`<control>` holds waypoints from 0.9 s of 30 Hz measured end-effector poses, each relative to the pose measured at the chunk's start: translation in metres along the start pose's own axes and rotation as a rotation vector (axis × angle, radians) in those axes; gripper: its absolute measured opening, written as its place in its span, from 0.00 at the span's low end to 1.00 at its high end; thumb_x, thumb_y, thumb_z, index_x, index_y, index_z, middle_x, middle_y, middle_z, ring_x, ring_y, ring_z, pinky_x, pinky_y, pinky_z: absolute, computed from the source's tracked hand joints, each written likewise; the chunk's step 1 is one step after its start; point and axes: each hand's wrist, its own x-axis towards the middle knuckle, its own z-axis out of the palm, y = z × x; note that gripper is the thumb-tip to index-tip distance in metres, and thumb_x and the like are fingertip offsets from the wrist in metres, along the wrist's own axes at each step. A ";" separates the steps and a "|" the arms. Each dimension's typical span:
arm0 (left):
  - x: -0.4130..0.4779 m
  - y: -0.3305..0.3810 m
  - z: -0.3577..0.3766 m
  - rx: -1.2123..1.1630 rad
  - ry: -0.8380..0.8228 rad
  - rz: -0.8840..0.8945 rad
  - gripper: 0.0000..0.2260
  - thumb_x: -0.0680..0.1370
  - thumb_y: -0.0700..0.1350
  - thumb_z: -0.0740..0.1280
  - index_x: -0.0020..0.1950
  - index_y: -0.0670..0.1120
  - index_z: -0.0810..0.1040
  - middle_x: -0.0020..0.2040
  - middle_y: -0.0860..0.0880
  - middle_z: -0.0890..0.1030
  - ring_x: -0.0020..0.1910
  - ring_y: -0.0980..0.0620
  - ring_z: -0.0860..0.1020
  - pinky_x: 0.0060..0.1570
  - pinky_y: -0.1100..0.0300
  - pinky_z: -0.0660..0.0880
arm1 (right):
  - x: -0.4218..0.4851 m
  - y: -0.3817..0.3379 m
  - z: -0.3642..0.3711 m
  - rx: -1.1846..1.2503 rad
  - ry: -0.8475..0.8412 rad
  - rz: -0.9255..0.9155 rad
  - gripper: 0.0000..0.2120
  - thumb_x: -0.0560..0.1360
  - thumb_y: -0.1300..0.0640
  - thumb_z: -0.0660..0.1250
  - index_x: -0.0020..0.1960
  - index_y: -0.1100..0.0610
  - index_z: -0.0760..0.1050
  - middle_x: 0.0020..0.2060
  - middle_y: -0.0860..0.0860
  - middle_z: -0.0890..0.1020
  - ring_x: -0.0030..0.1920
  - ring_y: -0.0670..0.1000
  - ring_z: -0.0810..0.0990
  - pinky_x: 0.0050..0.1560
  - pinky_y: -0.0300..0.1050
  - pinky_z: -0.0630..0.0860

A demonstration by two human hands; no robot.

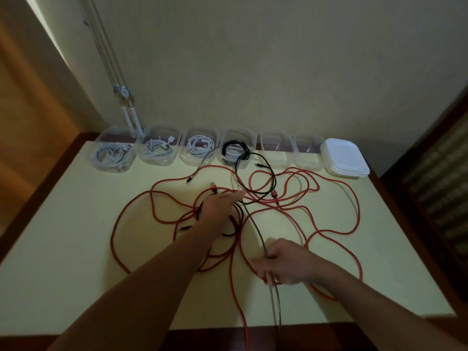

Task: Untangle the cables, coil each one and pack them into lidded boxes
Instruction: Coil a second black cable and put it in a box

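Risk: snagging | right hand (283, 262) clamps dark braided cable (255, 224) at lower centre; left hand (220, 206) flat, fingers straight, on red braided cable tangle (274, 196) mid-frame | pulling may cinch loops, drag clear plastic box (249, 138).
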 end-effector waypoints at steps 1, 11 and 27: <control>0.001 0.001 -0.005 -0.006 0.025 0.009 0.09 0.70 0.53 0.78 0.45 0.50 0.85 0.37 0.56 0.82 0.38 0.59 0.77 0.35 0.69 0.71 | -0.003 0.000 -0.003 -0.004 -0.095 0.031 0.21 0.79 0.46 0.69 0.44 0.66 0.82 0.34 0.56 0.84 0.26 0.50 0.73 0.29 0.42 0.66; 0.007 0.001 -0.043 0.302 -0.006 0.271 0.16 0.73 0.65 0.71 0.46 0.53 0.86 0.30 0.59 0.80 0.32 0.61 0.76 0.34 0.68 0.70 | 0.022 -0.050 -0.109 0.278 0.082 -0.009 0.08 0.80 0.63 0.67 0.44 0.65 0.81 0.40 0.59 0.85 0.38 0.52 0.85 0.43 0.42 0.83; 0.005 -0.012 -0.044 0.457 -0.175 0.293 0.14 0.73 0.63 0.72 0.48 0.55 0.87 0.43 0.52 0.86 0.46 0.50 0.84 0.54 0.48 0.80 | 0.076 -0.066 -0.146 0.406 0.798 0.084 0.29 0.78 0.36 0.66 0.55 0.65 0.78 0.43 0.55 0.86 0.39 0.55 0.87 0.48 0.51 0.84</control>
